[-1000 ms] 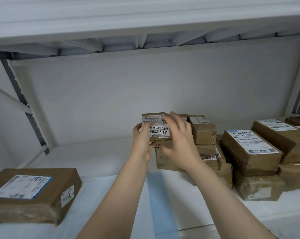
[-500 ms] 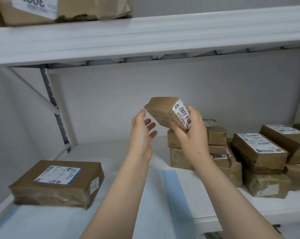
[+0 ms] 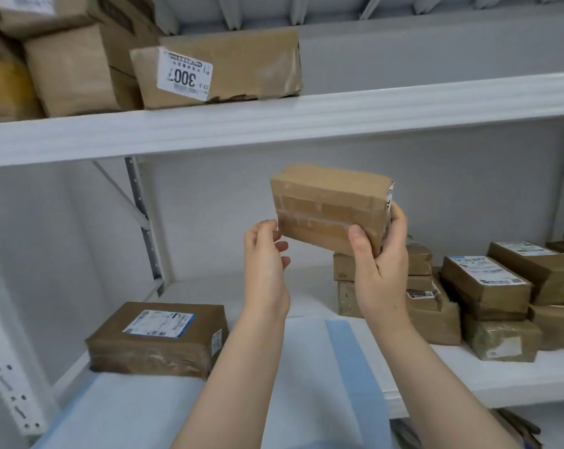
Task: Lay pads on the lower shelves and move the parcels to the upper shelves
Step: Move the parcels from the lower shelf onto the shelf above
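Big picture first: the white metal upper shelf [image 3: 306, 124] already carries several brown taped parcels [image 3: 222, 69] at its left. Below it, the white lower shelf [image 3: 501, 384] has a white pad with a blue strip [image 3: 306, 367] laid across its left part. A brown heap of labelled parcels [image 3: 488, 286] waits on the right, and a flat brown labelled parcel [image 3: 157, 338] on the left. The small brown taped parcel [image 3: 329, 205] is held in the air between the shelves. The right hand [image 3: 381, 270] is clamped round its end; the left hand [image 3: 264, 264] is loose-fingered beside its corner. Plenty left, I'd judge.
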